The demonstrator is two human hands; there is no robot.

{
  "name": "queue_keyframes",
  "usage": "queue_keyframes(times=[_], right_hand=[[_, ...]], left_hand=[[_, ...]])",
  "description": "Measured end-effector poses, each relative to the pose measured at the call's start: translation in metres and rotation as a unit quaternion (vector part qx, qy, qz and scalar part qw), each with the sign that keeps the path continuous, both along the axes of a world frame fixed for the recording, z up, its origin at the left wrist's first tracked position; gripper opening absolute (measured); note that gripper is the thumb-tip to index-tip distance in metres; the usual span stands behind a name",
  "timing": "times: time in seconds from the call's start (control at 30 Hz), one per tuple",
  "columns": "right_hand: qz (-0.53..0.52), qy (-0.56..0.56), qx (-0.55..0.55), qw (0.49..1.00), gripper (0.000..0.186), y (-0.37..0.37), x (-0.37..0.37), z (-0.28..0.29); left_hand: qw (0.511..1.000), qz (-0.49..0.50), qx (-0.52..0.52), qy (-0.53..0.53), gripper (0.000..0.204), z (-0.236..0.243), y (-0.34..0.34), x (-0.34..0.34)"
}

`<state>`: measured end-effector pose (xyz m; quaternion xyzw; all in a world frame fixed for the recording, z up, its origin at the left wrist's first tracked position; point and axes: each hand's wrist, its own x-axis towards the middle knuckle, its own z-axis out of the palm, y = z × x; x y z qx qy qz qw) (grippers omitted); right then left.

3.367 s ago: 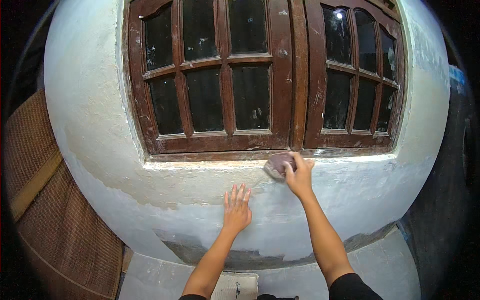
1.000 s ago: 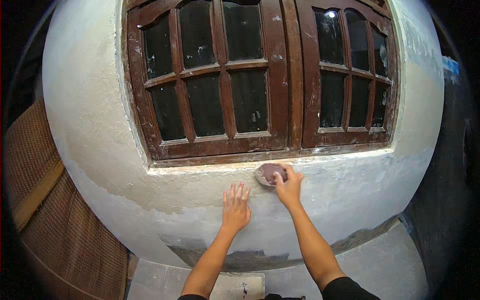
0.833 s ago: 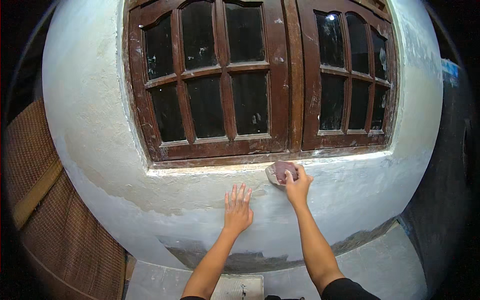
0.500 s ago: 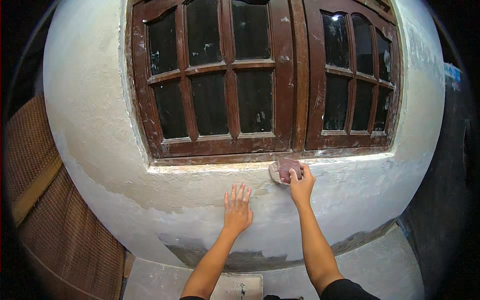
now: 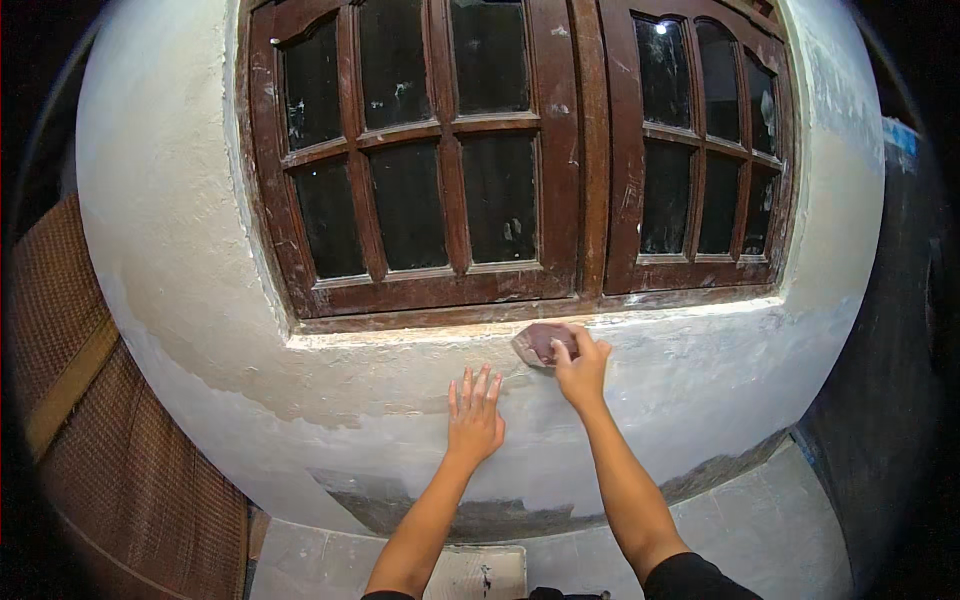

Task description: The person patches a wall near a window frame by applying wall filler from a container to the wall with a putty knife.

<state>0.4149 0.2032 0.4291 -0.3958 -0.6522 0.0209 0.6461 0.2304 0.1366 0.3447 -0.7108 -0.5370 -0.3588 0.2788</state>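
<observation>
Dim black borders ring the view, hiding whatever lies at its corners. At far left stands one brown woven panel (image 5: pixel 140 450), cut off by the dark rim, with one wooden strip (image 5: pixel 70 390) slanting across it. Next comes a wall (image 5: pixel 160 180) of patchy cream and grey-white plaster, bulging through the lens. Set into it are two wooden window sashes, the left sash (image 5: pixel 440 290) and the right sash (image 5: pixel 622 220), each with six panes in two rows of three; their tops run out of view, and nothing can be made out behind the dark glass.

Below the left sash, the left hand (image 5: pixel 474 420) lies flat against the plaster, its four fingers slightly apart and pointing up. One pale block (image 5: pixel 475 575) on the floor (image 5: pixel 740 530) is cut off by the lower edge, beside a dark object too little shown to identify. Further right, the right hand (image 5: pixel 583 370) has its thumb and fingers clamped on one purplish-brown pad (image 5: pixel 542 345), against the wall just under the window ledge (image 5: pixel 400 333); the pad's underside is hidden. Two black sleeves (image 5: pixel 700 578) are cropped. Farthest right, a dark surface (image 5: pixel 880 350) bears one blurred blue patch (image 5: pixel 900 135).
</observation>
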Motion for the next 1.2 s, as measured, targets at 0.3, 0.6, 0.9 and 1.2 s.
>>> queue_keyframes(times=[0.3, 0.6, 0.9, 1.2], right_hand=[[-0.016, -0.113, 0.057, 0.992, 0.025, -0.006, 0.003, -0.001], [0.003, 0.028, -0.003, 1.0, 0.027, -0.009, 0.007, 0.001], [0.106, 0.118, -0.036, 0.987, 0.023, -0.009, 0.025, -0.007], [0.133, 0.199, -0.083, 0.967, 0.024, -0.006, 0.032, -0.001]], left_hand=[[1.0, -0.01, -0.008, -0.008, 0.076, -0.007, -0.001, 0.002], [0.999, -0.023, -0.031, -0.024, 0.075, -0.017, -0.005, -0.003], [0.997, -0.028, -0.065, -0.004, 0.075, -0.036, -0.01, 0.0], [0.997, -0.036, -0.062, -0.008, 0.073, -0.032, -0.011, 0.013]])
